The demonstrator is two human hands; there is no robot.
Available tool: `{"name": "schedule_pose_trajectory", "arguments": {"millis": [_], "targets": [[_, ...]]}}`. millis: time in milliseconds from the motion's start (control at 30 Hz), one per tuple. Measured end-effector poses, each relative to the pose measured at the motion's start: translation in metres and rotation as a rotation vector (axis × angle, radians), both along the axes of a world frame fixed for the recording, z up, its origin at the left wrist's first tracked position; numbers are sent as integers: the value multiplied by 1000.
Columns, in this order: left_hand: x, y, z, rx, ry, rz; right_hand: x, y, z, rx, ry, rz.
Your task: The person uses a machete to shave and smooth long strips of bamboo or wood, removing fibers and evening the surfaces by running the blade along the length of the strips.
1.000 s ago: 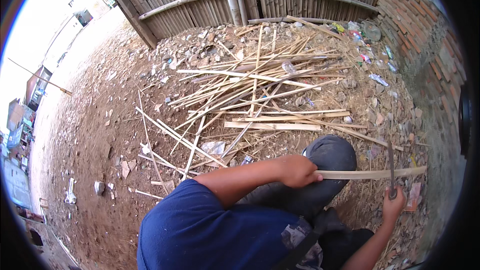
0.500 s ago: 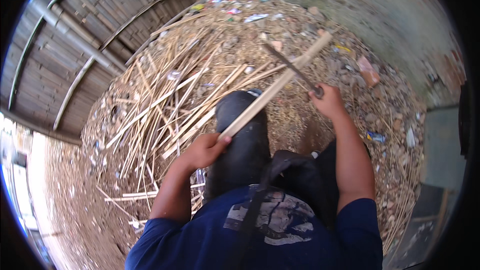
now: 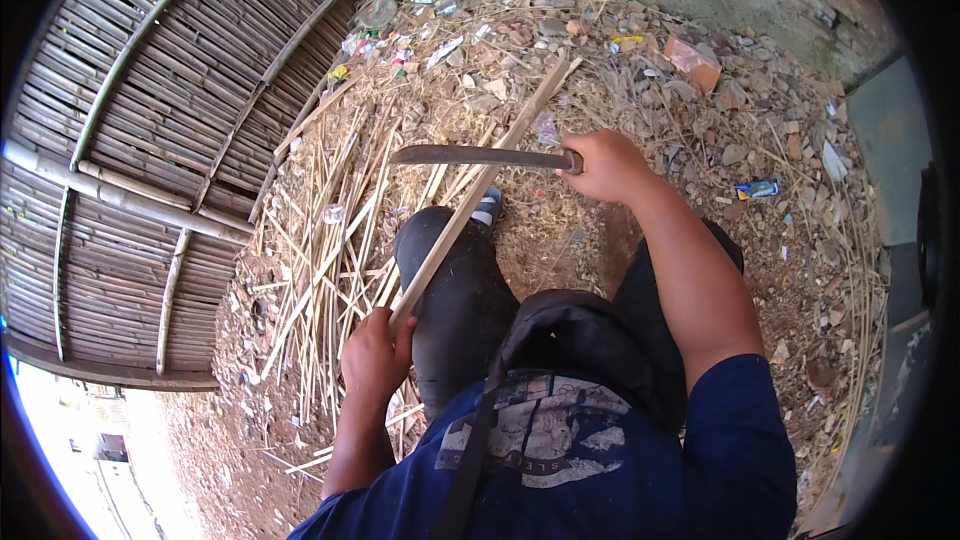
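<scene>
The left hand (image 3: 378, 355) grips a long, flat, pale bamboo-like strip (image 3: 456, 230) slanting forward past the black-clad knee (image 3: 417, 240); ahead, the right hand (image 3: 605, 168) clenches a dark, curved metal blade (image 3: 455, 156) across it. A twisting strip could deflect the blade kneeward.

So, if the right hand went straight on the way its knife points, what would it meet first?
Likely the strip held by the left hand, which the knife crosses in view; depth is unclear, so the right hand might pass over.
</scene>
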State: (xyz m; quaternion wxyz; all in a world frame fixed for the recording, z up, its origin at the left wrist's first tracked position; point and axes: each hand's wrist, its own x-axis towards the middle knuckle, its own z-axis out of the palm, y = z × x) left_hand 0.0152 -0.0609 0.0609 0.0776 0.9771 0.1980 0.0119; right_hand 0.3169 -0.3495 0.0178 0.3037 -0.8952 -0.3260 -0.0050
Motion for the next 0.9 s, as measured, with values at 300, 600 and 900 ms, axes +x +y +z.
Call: {"name": "schedule_pose_trajectory", "arguments": {"millis": [300,600,900], "targets": [[-4,-5,-11,-167,14,-81,-12,15,11,-216,172,176],[-2,11,-13,-283,61,-157,-21,35,14,-389,122,189],[1,7,-10,-313,58,-130,-6,23,-6,-149,245,41]]}}
